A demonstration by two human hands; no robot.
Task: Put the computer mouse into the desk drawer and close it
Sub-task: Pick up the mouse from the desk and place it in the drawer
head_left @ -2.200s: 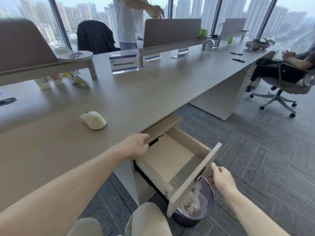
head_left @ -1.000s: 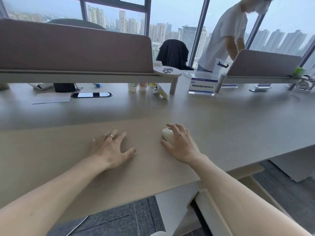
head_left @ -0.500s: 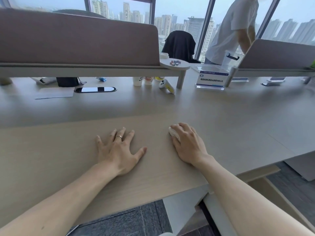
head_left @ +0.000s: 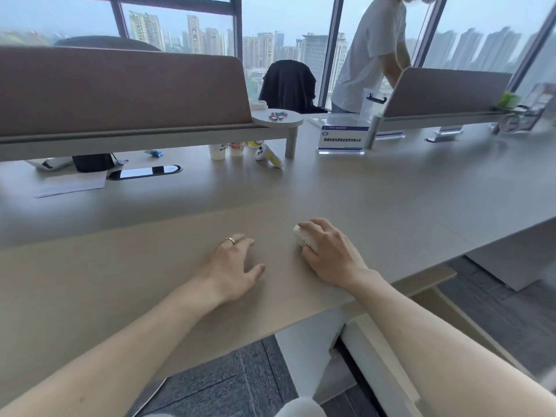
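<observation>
Your right hand [head_left: 329,252] cups the computer mouse [head_left: 302,236], fingers curled over it, ready to lift. Left hand [head_left: 231,266] lies loosely spread and empty on the bench [head_left: 120,281], likely bracing you; the drawer [head_left: 382,356] stands open below.

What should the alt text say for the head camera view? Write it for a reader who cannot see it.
A person's right hand covers a white computer mouse on a pale wooden desk, while the left hand, wearing a ring, rests beside it. The open desk drawer shows at lower right; another person stands behind the desk dividers.
</observation>
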